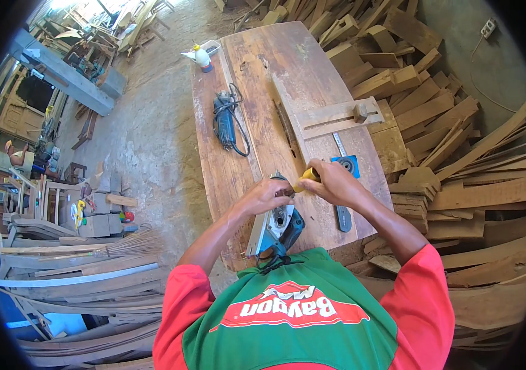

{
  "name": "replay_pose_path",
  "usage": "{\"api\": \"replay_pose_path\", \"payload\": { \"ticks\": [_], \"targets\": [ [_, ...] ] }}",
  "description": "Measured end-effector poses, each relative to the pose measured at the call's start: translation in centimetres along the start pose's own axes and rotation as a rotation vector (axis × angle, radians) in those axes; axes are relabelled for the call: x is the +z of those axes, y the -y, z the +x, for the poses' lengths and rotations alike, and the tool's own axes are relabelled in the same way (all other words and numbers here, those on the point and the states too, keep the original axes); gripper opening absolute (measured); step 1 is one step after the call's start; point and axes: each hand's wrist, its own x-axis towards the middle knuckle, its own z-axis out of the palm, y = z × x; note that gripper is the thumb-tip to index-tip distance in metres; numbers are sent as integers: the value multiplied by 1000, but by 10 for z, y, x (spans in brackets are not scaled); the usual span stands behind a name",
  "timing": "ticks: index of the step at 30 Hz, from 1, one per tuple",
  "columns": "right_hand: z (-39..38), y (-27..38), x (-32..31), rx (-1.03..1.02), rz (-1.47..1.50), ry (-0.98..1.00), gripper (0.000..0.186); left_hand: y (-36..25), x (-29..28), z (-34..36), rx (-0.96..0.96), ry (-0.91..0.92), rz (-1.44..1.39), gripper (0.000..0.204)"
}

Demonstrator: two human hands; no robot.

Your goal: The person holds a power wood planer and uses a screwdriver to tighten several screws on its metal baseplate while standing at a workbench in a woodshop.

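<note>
A blue-and-grey electric planer (275,225) lies tipped over on the wooden workbench (321,80), close to my body. My left hand (266,196) is closed at its far end, fingers bent over the tool body; what lies under the fingertips is hidden. In my right hand (332,183) is a yellow-handled tool (304,180), its working end held against the planer beside my left fingers. The kind of the yellow tool cannot be made out. Right of my right hand are a blue-and-black tape measure (346,165) and a dark-handled tool (343,217).
A blue corded power tool (226,126) and a white squeeze bottle (201,58) stand along the bench's left side. A slotted wooden jig (337,117) reaches over its right edge. Offcuts (420,92) pile up at the right, curved boards (90,290) at the lower left.
</note>
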Motion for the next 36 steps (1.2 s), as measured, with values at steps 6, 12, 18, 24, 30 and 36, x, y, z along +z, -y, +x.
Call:
{"api": "replay_pose_path", "payload": {
  "ticks": [6,12,18,24,30,36],
  "targets": [
    [-3,-13,7,-588,189,-272,36,-9,-6,3,34,26,76,28],
    [2,6,-5,0,-112,-44,34,-15,-4,0,-87,-35,92,29],
    [6,-17,12,-596,129,-256,41,-21,-13,3,-28,75,86,30],
    [-3,0,-1,-171,62,-91,48,-10,-4,3,-9,-9,186,30],
    [-9,-3,-5,-297,87,-135,38,-16,-7,3,31,53,240,34],
    [-8,-14,-3,-221,-39,-24,36,-20,-8,6,38,76,144,32]
  ]
}}
